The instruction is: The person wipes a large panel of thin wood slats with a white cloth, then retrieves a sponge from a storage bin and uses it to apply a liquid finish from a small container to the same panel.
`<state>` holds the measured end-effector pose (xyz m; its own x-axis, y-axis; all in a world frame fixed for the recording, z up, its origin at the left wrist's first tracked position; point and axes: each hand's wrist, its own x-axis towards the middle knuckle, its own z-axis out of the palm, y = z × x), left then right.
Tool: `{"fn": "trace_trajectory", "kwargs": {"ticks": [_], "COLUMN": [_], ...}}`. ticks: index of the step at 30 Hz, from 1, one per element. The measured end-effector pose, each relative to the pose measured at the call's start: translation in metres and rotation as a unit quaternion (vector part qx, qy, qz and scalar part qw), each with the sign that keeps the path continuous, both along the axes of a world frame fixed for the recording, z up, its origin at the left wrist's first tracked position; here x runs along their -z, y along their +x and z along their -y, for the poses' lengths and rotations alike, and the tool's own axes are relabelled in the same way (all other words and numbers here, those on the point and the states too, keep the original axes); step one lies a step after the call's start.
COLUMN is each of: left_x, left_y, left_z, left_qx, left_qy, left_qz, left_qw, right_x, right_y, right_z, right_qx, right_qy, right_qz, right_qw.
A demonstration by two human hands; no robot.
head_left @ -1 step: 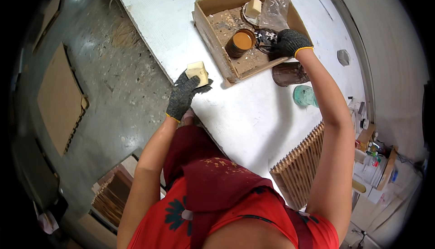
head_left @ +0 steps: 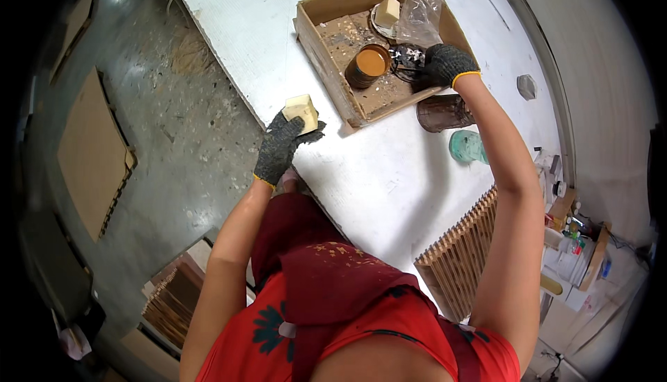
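Observation:
My left hand (head_left: 281,139), in a dark grey knit glove with a yellow cuff, grips a pale yellow sponge block (head_left: 301,112) over the white table's left edge. My right hand (head_left: 448,66), gloved alike, reaches over the near right side of a shallow cardboard box (head_left: 321,66). Its fingers curl down beside a dark, white-flecked thing (head_left: 408,61); what they hold is hidden. Left of that stands an open brown tin (head_left: 368,66) with orange-brown contents. Farther back in the box are another pale block (head_left: 388,12) on a round white lid and a crumpled clear plastic bag (head_left: 421,17).
By the box's near side lies a dark brown jar (head_left: 438,114), with a green translucent container (head_left: 467,146) nearer me. Slatted wooden pieces (head_left: 458,257) rest at the table's near right. A grey hexagonal object (head_left: 526,87) lies right. Brown panels (head_left: 94,153) are on the left floor.

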<state>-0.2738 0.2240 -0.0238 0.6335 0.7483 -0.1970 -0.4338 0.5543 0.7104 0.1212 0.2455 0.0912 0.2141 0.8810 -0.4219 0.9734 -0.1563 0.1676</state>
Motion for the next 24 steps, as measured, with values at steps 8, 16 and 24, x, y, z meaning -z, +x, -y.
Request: {"fn": "trace_trajectory", "kwargs": {"ticks": [8,16,24], "left_x": [0.005,0.006,0.001], "left_y": [-0.003,-0.003,-0.001], "left_z": [-0.001,-0.001,0.0], "left_qx": [-0.007,-0.001,0.002], "left_qy": [-0.02,-0.026,0.002], "left_qz": [0.017,0.021,0.008], "left_qw": [1.0,0.999,1.0], "right_x": [-0.028,-0.019,-0.074], "right_y": [-0.006,-0.01,-0.064], "right_z": [0.011,0.016,0.051], "right_qx": [-0.009,0.002,0.004], "right_qy": [0.089,0.069,0.234], "right_qz": [-0.046,-0.073,-0.122], "right_qw": [0.995,0.995,0.965]}}
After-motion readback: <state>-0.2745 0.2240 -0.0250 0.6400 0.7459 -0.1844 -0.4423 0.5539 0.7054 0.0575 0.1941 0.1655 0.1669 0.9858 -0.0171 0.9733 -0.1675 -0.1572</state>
